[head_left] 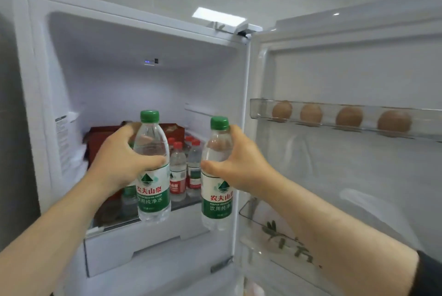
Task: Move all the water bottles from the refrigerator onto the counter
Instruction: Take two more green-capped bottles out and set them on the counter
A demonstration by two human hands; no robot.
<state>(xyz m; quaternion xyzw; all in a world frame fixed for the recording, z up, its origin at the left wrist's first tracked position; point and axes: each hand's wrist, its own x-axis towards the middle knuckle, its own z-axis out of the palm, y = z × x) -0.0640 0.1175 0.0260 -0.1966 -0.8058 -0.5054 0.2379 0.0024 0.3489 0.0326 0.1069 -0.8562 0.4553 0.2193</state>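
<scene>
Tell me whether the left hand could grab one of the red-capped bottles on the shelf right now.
Probably not yet. The left hand is already closed around a green-capped bottle, which also sits in front of the red-capped bottles. It likely needs to set that one down first.

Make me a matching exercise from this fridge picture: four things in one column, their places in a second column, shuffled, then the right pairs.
Things:
1. left green-capped bottle
2. right green-capped bottle
3. red-capped bottles
4. eggs

Places:
A. in the clear door rack
B. held in the right hand
C. standing on the fridge shelf
D. held in the left hand

Pairs: 1-D, 2-B, 3-C, 4-A
</scene>
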